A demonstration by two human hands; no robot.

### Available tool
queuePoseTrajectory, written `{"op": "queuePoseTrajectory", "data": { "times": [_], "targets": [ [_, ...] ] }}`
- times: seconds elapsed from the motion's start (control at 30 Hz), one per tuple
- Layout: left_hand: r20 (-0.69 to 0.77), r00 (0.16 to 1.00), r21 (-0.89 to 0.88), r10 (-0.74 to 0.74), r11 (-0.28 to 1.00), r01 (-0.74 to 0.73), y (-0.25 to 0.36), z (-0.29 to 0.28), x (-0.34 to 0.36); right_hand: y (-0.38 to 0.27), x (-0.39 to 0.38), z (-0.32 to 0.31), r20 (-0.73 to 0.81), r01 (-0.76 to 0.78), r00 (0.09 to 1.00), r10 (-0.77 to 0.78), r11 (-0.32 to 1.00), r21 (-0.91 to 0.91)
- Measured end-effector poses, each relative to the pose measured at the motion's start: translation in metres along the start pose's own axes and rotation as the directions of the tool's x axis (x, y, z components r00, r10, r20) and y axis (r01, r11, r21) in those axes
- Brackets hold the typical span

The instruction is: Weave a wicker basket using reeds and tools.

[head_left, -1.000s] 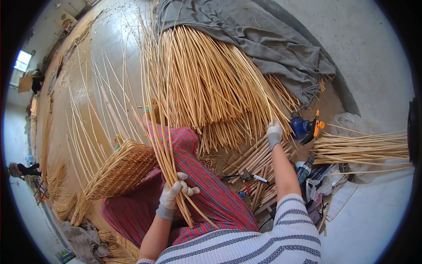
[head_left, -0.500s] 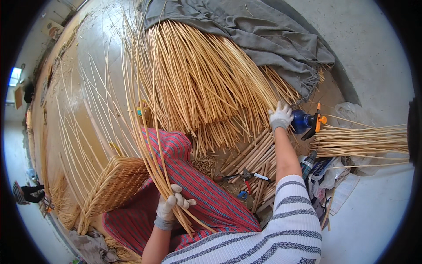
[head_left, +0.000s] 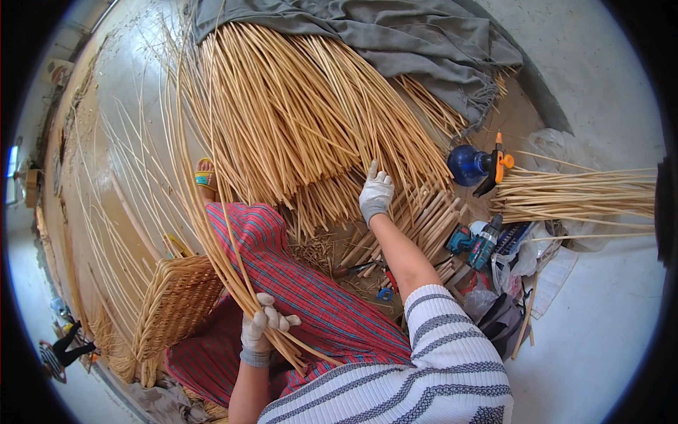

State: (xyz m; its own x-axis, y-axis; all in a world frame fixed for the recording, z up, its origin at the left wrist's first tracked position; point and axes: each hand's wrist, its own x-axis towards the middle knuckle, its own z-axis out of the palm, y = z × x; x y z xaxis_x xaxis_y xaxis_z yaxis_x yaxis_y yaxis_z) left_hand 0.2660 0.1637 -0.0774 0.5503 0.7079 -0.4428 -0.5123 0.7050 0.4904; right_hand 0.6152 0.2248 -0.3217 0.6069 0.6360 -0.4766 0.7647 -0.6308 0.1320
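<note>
My left hand [head_left: 263, 328], in a white glove, is closed around a small bunch of long willow rods [head_left: 236, 283] above my lap. The rods rise up and to the left. My right hand [head_left: 376, 194], gloved too, reaches to the lower edge of a big pile of peeled willow rods [head_left: 282, 113]. Its index finger stretches out over the rod ends, and I see no rod gripped in it. Left of my lap a partly woven wicker basket [head_left: 176, 304] stands tilted, with long thin uprights sticking out of it.
A grey cloth [head_left: 424, 42] covers the pile's far end. To the right are a blue spray bottle [head_left: 467, 165], another rod bundle [head_left: 579, 199] and a cordless drill [head_left: 486, 244]. Short thick sticks [head_left: 413, 226] lie below my right hand. A person [head_left: 60, 353] is at the far left.
My right hand has moved left along the pile's edge, away from the spray bottle. My left hand keeps its hold on the willow rods. The whole view has shifted a little.
</note>
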Motion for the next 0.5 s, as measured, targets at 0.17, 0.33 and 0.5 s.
{"op": "queuePoseTrajectory", "data": {
  "times": [0.17, 0.33, 0.5],
  "targets": [
    [0.013, 1.000, 0.005, 0.016, 1.000, -0.016, -0.001, -0.002, 0.000, 0.033, 0.011, -0.003, -0.127, -0.002, 0.992, -0.002, 1.000, -0.030],
    [0.034, 0.999, -0.033, -0.015, 0.999, 0.016, 0.000, -0.006, 0.001, 0.080, 0.022, -0.006, -0.334, 0.042, 0.942, -0.016, 0.996, 0.072],
    [0.046, 0.999, -0.019, -0.001, 1.000, 0.002, 0.001, -0.007, 0.001, 0.123, 0.040, -0.013, -0.332, -0.174, 0.880, 0.340, 0.881, 0.440]
  ]
}}
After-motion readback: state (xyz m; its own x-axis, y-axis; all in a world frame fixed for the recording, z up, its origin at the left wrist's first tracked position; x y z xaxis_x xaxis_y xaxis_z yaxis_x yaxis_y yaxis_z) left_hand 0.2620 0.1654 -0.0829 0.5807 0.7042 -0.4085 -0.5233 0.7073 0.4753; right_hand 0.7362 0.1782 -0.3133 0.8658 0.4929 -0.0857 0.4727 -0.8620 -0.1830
